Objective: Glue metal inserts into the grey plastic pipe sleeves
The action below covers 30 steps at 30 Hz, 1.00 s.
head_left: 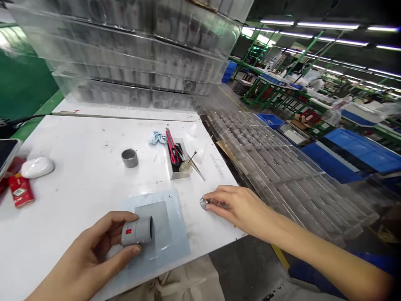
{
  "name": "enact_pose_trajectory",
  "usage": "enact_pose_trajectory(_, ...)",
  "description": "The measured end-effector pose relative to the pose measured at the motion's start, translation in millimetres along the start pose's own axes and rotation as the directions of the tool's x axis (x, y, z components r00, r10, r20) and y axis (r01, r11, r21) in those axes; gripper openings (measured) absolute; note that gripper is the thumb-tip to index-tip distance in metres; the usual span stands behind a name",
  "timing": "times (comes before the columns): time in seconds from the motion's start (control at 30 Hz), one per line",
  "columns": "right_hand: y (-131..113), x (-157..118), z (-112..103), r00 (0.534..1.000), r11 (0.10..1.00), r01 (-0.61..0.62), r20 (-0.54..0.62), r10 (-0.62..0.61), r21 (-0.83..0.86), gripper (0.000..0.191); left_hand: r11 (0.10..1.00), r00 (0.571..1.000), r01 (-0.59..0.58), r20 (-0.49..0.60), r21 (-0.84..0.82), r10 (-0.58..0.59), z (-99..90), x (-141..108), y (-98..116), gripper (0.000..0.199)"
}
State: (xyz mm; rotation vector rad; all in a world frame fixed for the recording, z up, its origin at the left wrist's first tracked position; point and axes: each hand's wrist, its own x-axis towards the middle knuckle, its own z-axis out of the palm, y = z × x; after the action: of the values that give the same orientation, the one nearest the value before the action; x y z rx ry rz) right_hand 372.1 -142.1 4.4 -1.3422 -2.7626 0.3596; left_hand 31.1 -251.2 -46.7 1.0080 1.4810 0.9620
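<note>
- beige cloth apron (175, 284) at bottom edge, against table front
- left hand (84, 255) clamped around grey PVC coupling (138, 230), thumb below, fingers above; coupling lies on its side with small red label, held just over the mat
- right hand (241, 209) well apart from left, at table's right edge; fingertips (216, 198) pinching small round metal piece (204, 203); exact grip partly hidden
- pale blue plastic mat (173, 246) under coupling, grey sheet (159, 221) lying on it
- white work table (78, 209) carries all of this
- second grey coupling (129, 158) stands upright, mid-table
- small clear box (178, 171) beyond it, holding red utility knife (172, 146); thin metal tool (196, 167) leans out over its rim
- crumpled blue cloth (157, 137) just beside box
- far left on table: white computer mouse (37, 167), red carton (21, 191), phone (8, 152) at edge
- right of table: clear plastic trays (275, 171), stacked
- behind table: large clear trays (125, 54) full of grey couplings, stacked high
- far right: blue crates (351, 154), green workbenches (266, 90), in long factory aisle
</note>
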Motion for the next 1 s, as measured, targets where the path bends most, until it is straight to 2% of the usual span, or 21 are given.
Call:
enact_pose_trajectory(0.07, -1, 0, 0, 1.0, 1.0, 0.007, 0.005, -0.007, -0.025, 0.026, 1.0, 0.999, 0.002, 0.046, -0.016, -0.002, -2.8, 2, 0, 0.053)
enact_pose_trajectory(0.17, -2, -2, 1, 1.0, 1.0, 0.012, -0.004, -0.012, -0.025, 0.028, 1.0, 0.984, -0.021, 0.177, -0.008, 0.022, -12.2, 8, -7, 0.049)
enact_pose_trajectory(0.27, -7, -3, 3, 0.997, 0.999, 0.038, -0.063, -0.037, 0.019, 0.025, 0.998, 0.966, -0.055, 0.253, -0.032, 0.061, -17.8, 10, -12, 0.046)
enact_pose_trajectory(0.33, -19, -4, 7, 0.988, 0.991, 0.064, -0.15, -0.045, 0.12, 0.02, 0.998, 0.972, -0.027, 0.232, -0.064, 0.041, -17.0, 9, -9, 0.044)
enact_pose_trajectory(0.4, -37, -3, 14, 0.97, 0.948, 0.085, -0.243, -0.008, 0.308, 0.018, 0.994, 0.981, 0.019, 0.192, -0.104, 0.001, -13.6, 5, -3, 0.043)
enact_pose_trajectory(0.53, -86, 0, 41, 0.921, 0.747, 0.124, -0.356, 0.159, 0.653, 0.021, 0.98, 0.989, 0.084, 0.134, -0.182, -0.061, -8.0, 0, 7, 0.044)
enact_pose_trajectory(0.67, -118, 7, 67, 0.874, 0.565, 0.135, -0.366, 0.318, 0.814, 0.022, 0.977, 0.988, 0.081, 0.143, -0.196, -0.054, -8.9, 0, 9, 0.041)
enact_pose_trajectory(0.77, -124, 11, 76, 0.869, 0.494, 0.124, -0.335, 0.365, 0.861, 0.023, 0.982, 0.989, 0.082, 0.136, -0.172, -0.059, -10.5, 1, 10, 0.043)
enact_pose_trajectory(1.0, -121, 13, 81, 0.89, 0.451, 0.119, -0.297, 0.347, 0.885, 0.023, 0.984, 0.99, 0.072, 0.135, -0.162, -0.05, -10.1, 0, 11, 0.042)
